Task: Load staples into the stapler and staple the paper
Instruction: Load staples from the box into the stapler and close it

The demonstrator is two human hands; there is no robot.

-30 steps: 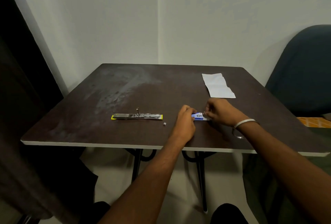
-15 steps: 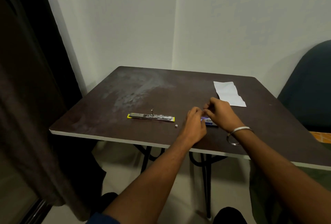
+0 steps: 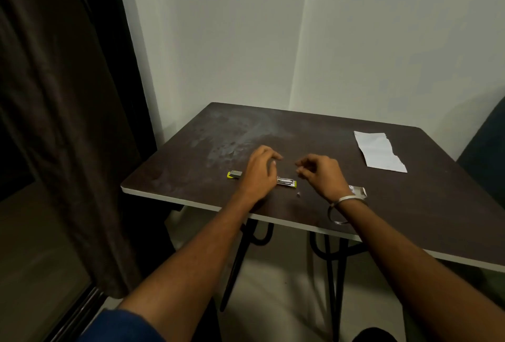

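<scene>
The stapler [image 3: 286, 181] lies opened out flat on the dark table [image 3: 355, 218], a long metal strip with yellow-green ends. My left hand [image 3: 261, 170] is spread over its middle with loosely bent fingers and hides that part. It grips nothing that I can see. To the right, my right hand [image 3: 319, 175] hovers with thumb and fingertips pinched together on what looks like a small strip of staples, barely visible. The open staple box [image 3: 358, 192] lies behind my right wrist. The white paper [image 3: 378, 151] lies flat at the far right of the table.
A tiny loose piece of staples [image 3: 298, 194] lies just in front of the stapler's right end. A dark curtain [image 3: 68, 95] hangs at the left, beside the table's edge. A dark chair [image 3: 486, 147] stands past the right side. Walls close the far corner.
Both hands have left the staple box, which now lies on the table. My left hand moved left over the stapler; my right hand lifted with fingers pinched. The view swung right and back.
</scene>
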